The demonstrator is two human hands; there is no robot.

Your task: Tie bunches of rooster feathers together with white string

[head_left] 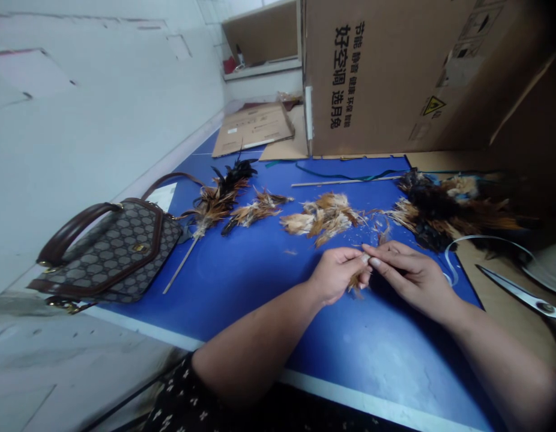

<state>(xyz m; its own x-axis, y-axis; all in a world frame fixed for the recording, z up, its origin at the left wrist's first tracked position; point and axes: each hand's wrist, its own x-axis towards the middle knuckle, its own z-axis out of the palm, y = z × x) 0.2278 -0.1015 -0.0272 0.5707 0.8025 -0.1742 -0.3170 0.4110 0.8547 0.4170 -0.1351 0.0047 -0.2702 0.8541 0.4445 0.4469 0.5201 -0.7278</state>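
Observation:
My left hand (336,273) is closed around a small bunch of brown feathers (355,282), held just above the blue table top (260,270). My right hand (406,273) meets it from the right, its fingers pinched on the same bunch. Just beyond both hands lies a loose pile of tan and brown feathers (323,217). A larger heap of dark and orange feathers (444,210) sits to the right of that.
A patterned handbag (109,252) stands at the left table edge. Beside it lies a feather duster on a stick (210,207) and another feather bundle (255,211). Scissors (525,294) and white strap lie at right. A big cardboard box (395,72) stands behind.

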